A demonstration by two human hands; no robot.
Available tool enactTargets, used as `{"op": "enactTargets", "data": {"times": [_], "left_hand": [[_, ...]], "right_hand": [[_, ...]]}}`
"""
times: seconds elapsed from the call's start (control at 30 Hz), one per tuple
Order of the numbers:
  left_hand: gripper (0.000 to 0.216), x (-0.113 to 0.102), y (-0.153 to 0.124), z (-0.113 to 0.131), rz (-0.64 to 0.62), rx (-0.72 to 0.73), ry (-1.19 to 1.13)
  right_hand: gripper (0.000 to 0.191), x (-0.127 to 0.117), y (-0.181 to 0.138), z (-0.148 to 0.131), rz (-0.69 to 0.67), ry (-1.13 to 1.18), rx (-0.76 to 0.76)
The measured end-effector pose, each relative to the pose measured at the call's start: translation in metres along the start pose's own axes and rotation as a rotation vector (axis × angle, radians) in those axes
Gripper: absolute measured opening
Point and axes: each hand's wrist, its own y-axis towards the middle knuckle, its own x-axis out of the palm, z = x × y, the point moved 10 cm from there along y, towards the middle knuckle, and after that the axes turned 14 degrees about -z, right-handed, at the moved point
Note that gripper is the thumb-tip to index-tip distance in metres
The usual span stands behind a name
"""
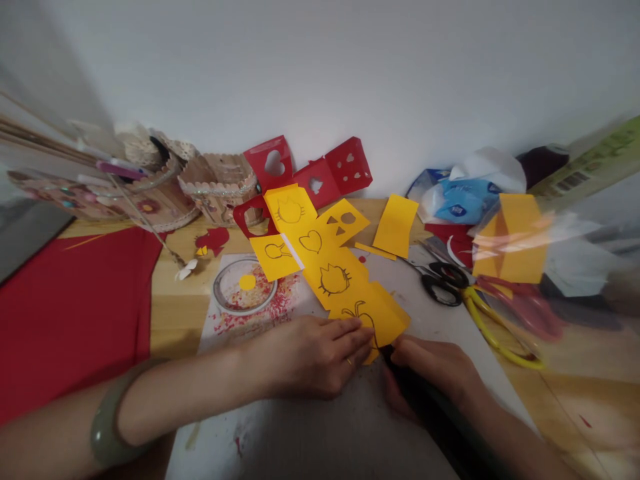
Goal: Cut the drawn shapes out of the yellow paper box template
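Note:
My left hand (320, 353) lies flat on the lower end of a yellow card cutout (345, 257), fingers stretched out over it. The card carries pen outlines: cat faces, a heart and a round shape with feelers. Just to the right, my right hand (435, 367) is closed around a long black tool (425, 407). Its front end meets the card's edge beside my left fingertips; the exact kind of tool cannot be made out. A white sheet (310, 433) lies beneath both hands.
Behind the card stands a red card cutout (315, 180) with holes. Left are a round dish (245, 310) with paper bits, red card (85, 307) and decorated baskets (217, 190). Black-handled scissors (443, 283), yellow-handled scissors (493, 333), yellow card (397, 225) and a blue pack (460, 200) lie right.

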Motion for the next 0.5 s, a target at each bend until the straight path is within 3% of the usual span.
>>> {"op": "enactTargets", "data": {"times": [0.27, 0.37, 0.5], "left_hand": [[0.027, 0.003, -0.001, 0.000, -0.001, 0.003, -0.013], [0.027, 0.010, -0.001, -0.005, -0.080, -0.001, -0.097], [0.032, 0.010, 0.000, -0.014, -0.205, 0.024, -0.308]], "right_hand": [[0.022, 0.002, 0.000, 0.003, 0.011, -0.024, 0.015], [0.015, -0.009, -0.005, 0.008, 0.173, -0.094, 0.036], [0.013, -0.036, -0.024, 0.016, 0.492, -0.084, 0.103]]}}
